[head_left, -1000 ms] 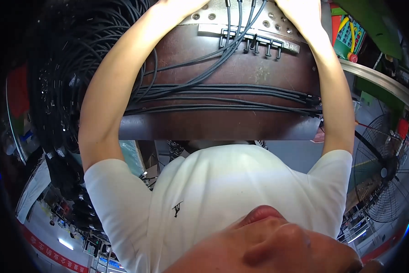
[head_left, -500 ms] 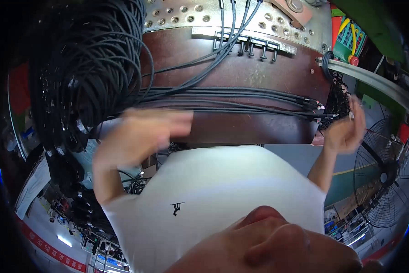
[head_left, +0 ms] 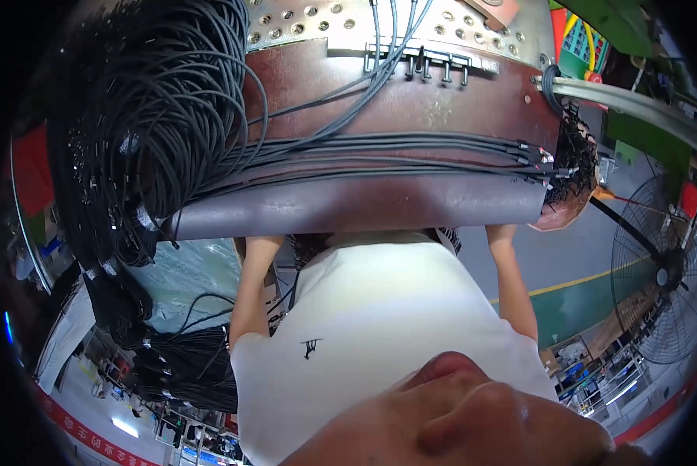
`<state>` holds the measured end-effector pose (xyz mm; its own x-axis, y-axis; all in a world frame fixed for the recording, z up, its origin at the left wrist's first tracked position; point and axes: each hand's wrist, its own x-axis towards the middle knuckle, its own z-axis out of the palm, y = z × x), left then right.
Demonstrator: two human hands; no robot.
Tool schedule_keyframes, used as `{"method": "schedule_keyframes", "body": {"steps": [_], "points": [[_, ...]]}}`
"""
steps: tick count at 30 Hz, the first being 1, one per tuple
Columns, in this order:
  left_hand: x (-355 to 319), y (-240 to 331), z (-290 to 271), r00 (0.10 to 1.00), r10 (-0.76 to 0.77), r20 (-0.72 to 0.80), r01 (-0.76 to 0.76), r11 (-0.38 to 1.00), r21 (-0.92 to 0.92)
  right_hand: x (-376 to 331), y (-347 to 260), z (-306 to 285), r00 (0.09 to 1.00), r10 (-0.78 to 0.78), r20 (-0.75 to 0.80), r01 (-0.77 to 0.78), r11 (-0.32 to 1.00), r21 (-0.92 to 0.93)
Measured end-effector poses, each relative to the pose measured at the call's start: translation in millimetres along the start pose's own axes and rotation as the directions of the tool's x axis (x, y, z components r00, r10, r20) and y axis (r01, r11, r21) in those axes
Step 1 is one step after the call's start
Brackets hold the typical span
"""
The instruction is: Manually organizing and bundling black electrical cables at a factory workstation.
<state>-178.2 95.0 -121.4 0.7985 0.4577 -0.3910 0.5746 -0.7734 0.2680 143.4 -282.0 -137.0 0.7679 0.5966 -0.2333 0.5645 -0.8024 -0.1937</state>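
Observation:
Both forearms reach under the near edge of the dark brown worktable. My left hand shows only its wrist at the left part of that edge, with the fingers hidden beneath. At the right part, my right hand is likewise hidden past the wrist. Whether either one holds anything does not show. On the tabletop above them, several black cables lie side by side, their stripped ends pointing right. They run left into a large coiled heap of black cables.
A metal fixture with black clamps stands at the table's far side. Short black pieces fill a container by the right edge. A floor fan is at the far right. Clear plastic sheeting and more cable bundles lie at the left.
Both hands were above the table's near edge, the left one blurred and the right beside the cable ends. They have since dropped below the edge. The table appears slightly higher in view.

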Motion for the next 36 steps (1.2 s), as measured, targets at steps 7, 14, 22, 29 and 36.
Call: {"method": "schedule_keyframes", "body": {"steps": [7,14,22,29,36], "points": [[11,1,5,0.950,0.088,-0.299,-0.106,0.994,-0.041,12,-15,-6,0.973,-0.023,-0.229,0.046,0.994,0.096],[13,17,-14,0.950,0.001,-0.311,-0.050,0.988,-0.148,16,-22,-17,0.963,-0.029,-0.269,0.072,0.986,0.149],[-3,88,-123,0.887,0.295,0.354,-0.089,0.863,-0.497,24,-91,-166,0.584,-0.435,0.685,0.239,0.899,0.367],[77,155,-148,0.671,0.521,-0.527,-0.562,0.822,0.096,188,-180,-154,0.572,-0.763,-0.301,0.709,0.644,-0.288],[110,160,-150,0.708,0.598,-0.375,-0.318,0.745,0.587,184,-154,-156,0.368,-0.837,-0.404,0.772,0.518,-0.368]]}}
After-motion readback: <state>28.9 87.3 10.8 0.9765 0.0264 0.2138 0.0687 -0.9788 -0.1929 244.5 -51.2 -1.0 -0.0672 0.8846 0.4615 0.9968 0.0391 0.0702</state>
